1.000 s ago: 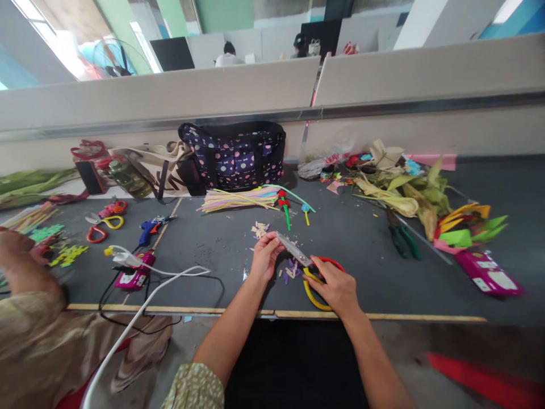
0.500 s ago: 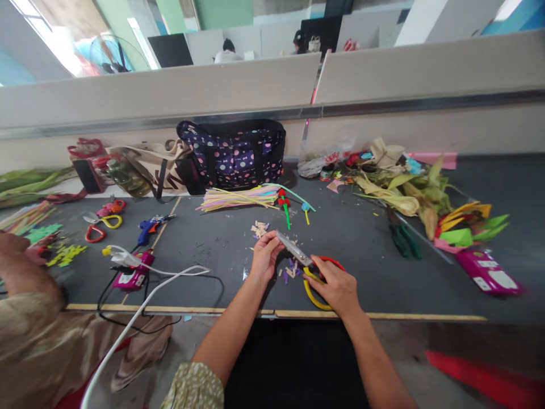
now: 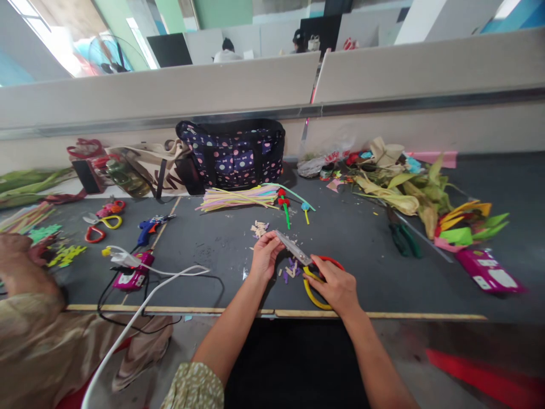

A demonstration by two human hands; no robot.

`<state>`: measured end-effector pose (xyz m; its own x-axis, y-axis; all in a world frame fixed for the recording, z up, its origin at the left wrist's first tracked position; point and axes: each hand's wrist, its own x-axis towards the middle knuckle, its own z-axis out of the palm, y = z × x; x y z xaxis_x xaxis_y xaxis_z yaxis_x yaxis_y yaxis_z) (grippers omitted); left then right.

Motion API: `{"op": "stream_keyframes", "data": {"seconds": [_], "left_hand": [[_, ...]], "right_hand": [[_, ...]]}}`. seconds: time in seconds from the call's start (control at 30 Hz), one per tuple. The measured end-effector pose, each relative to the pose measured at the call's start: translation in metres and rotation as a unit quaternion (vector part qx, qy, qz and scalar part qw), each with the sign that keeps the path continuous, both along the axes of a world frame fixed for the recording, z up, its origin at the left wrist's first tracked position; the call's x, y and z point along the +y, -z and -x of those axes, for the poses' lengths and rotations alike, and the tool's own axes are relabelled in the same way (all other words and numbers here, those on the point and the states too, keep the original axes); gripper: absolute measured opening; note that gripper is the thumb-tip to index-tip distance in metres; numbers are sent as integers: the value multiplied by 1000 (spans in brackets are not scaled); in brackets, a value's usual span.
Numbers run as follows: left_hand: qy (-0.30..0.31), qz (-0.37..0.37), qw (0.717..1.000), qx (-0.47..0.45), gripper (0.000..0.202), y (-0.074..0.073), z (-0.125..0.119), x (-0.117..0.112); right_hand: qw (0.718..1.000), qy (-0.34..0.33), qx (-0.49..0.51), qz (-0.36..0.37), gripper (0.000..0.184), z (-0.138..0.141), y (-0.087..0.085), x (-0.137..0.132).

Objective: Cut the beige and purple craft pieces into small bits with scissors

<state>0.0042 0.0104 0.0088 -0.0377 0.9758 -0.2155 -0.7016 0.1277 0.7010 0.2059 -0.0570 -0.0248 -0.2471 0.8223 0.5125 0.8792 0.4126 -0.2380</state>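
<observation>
My right hand [image 3: 336,286] is closed round the red and yellow handles of a pair of scissors [image 3: 293,248], whose blades point up and left. At their tips, my left hand [image 3: 267,254] is pinched together; whatever it holds is too small or hidden to make out. Small purple and beige cut strips [image 3: 290,268] lie on the dark table beneath the blades. Beyond my left fingers is a little heap of beige pieces [image 3: 259,229].
A bundle of pastel fuzzy sticks [image 3: 240,199] lies before a patterned bag [image 3: 238,153]. To the left are a blue glue gun [image 3: 149,230], a white cable [image 3: 170,275] and a co-worker's arm [image 3: 32,272]. Dried husks [image 3: 409,199] and green-handled pliers [image 3: 402,236] occupy the right.
</observation>
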Motion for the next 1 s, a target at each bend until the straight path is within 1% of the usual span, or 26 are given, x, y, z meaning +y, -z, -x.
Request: {"op": "stream_keyframes", "data": {"seconds": [0.23, 0.37, 0.57, 0.73, 0.87, 1.0], "left_hand": [[8, 8, 1000, -1, 24, 3, 1, 2], [15, 13, 1000, -4, 20, 4, 1, 2], [20, 6, 1000, -10, 20, 4, 0, 2], [21, 6, 1000, -12, 21, 4, 0, 2], [27, 11, 999, -23, 21, 4, 0, 1], [23, 17, 999, -22, 16, 2, 0, 0]], "right_hand": [[1000, -1, -7, 6, 48, -1, 3, 1], [1000, 0, -4, 2, 47, 0, 0, 1], [1000, 24, 2, 16, 47, 3, -6, -2], [999, 35, -4, 25, 49, 4, -7, -3], [999, 39, -5, 10, 47, 4, -6, -2], [1000, 22, -5, -2, 47, 1, -2, 1]]}}
